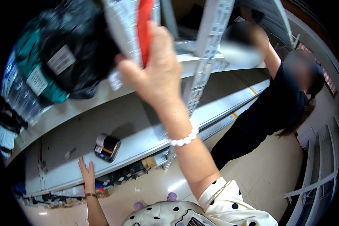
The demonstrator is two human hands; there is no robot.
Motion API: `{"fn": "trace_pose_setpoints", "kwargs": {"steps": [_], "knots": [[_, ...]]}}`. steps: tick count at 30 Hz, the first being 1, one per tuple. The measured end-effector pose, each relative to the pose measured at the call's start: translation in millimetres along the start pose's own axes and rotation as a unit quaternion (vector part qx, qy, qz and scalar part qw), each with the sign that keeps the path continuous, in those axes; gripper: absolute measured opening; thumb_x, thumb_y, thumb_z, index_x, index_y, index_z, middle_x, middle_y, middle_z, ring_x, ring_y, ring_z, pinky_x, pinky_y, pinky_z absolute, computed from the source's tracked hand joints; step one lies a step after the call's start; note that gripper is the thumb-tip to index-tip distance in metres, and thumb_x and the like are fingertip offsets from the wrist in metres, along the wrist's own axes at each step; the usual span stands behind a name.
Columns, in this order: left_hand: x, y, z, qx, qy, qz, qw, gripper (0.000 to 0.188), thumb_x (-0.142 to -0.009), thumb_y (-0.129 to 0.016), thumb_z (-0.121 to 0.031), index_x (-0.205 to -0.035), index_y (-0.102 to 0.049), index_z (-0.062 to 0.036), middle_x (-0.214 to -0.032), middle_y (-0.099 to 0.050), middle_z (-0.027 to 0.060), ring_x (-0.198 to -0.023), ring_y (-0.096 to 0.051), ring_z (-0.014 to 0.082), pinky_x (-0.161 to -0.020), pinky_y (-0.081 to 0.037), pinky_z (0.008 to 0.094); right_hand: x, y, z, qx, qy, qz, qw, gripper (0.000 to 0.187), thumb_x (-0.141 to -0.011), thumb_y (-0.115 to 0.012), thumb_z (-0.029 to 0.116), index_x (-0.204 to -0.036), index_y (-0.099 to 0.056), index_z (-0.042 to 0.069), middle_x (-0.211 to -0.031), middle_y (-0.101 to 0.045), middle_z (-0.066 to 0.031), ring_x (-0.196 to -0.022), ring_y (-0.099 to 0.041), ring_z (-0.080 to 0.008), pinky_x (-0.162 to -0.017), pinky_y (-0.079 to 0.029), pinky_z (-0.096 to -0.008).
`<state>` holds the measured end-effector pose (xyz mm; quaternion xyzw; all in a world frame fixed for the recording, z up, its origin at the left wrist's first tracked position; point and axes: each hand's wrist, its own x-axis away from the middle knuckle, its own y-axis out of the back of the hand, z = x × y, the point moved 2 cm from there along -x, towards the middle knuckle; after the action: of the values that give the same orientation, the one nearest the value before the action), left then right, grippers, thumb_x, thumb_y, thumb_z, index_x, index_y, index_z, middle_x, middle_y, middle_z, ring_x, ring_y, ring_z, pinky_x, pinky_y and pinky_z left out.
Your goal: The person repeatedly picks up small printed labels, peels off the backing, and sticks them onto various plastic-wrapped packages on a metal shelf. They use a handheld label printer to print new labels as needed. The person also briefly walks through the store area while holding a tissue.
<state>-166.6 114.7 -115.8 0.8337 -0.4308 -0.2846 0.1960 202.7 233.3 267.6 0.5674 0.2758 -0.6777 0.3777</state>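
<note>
My right hand [160, 73], with a white bead bracelet at the wrist, is raised to the upper shelf. Its thumb and fingers close round a package in white, shiny wrapping with a red strip [144, 32]. Lower down, my left hand [87, 174] rests at the front edge of the lower shelf [137, 152], its fingers stretched out and nothing in them. Just right of it on that shelf lies a small black device with orange trim [108, 147], a whitish label on top; its exact kind I cannot make out.
Black plastic parcels [79, 49] and a green parcel [39, 77] with white labels crowd the upper shelf at left. A perforated white upright [205, 56] stands right of my right hand. A person in dark clothes [267, 101] reaches into the shelving beyond. More packages [128, 171] lie below the lower shelf.
</note>
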Motion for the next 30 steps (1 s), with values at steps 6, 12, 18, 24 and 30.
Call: {"fn": "trace_pose_setpoints", "kwargs": {"steps": [6,12,18,24,30], "knots": [[-17.2,-59.0,-17.7,0.19,0.047,-0.005,0.981,0.06,-0.103,-0.039,-0.033,-0.147,-0.021,0.0046,-0.151,-0.03,0.0214,-0.14,-0.03,0.0301,-0.114,-0.022,0.035,-2.5,10.8,3.2,-0.035,-0.034,0.015,0.999,0.08,-0.059,-0.078,0.021,-0.128,-0.044,0.001,-0.121,-0.045,-0.0268,-0.106,-0.052,-0.0438,-0.091,-0.043,-0.0476],[-12.1,-68.8,-18.4,0.051,-0.035,0.043,0.997,0.057,-0.096,-0.047,-0.019,-0.144,-0.028,0.0058,-0.143,-0.04,0.0288,-0.132,-0.042,0.0372,-0.109,-0.03,0.0362,-2.4,16.9,2.8,-0.021,-0.018,-0.012,1.0,0.079,-0.06,-0.075,0.022,-0.128,-0.043,-0.001,-0.121,-0.044,-0.0287,-0.106,-0.051,-0.0443,-0.092,-0.043,-0.0492],[-5.0,-64.1,-32.5,0.067,-0.034,0.058,0.995,0.056,-0.095,-0.049,-0.019,-0.143,-0.031,0.0059,-0.141,-0.043,0.0277,-0.13,-0.043,0.0381,-0.108,-0.03,0.0373,0.3,14.4,1.4,-0.022,-0.023,-0.022,0.999,0.079,-0.06,-0.074,0.022,-0.129,-0.043,-0.002,-0.124,-0.045,-0.0304,-0.111,-0.05,-0.0456,-0.097,-0.041,-0.0504],[-4.6,-68.7,-27.3,-0.004,-0.061,0.024,0.998,0.057,-0.097,-0.048,-0.026,-0.142,-0.032,0.0069,-0.141,-0.042,0.0283,-0.129,-0.042,0.0423,-0.108,-0.031,0.0411,-0.8,16.8,3.7,-0.004,-0.008,-0.038,0.999,0.079,-0.062,-0.073,0.023,-0.131,-0.043,0.001,-0.122,-0.047,-0.0261,-0.102,-0.054,-0.0452,-0.091,-0.045,-0.0485],[-2.9,-72.4,-41.2,-0.074,-0.069,0.022,0.995,0.081,-0.085,-0.061,-0.039,-0.144,-0.028,0.0051,-0.142,-0.04,0.029,-0.128,-0.041,0.0452,-0.107,-0.033,0.0441,1.1,15.5,2.3,-0.024,-0.016,-0.031,0.999,0.08,-0.06,-0.073,0.02,-0.131,-0.043,-0.001,-0.124,-0.046,-0.0303,-0.11,-0.051,-0.0454,-0.095,-0.041,-0.0505]]}}
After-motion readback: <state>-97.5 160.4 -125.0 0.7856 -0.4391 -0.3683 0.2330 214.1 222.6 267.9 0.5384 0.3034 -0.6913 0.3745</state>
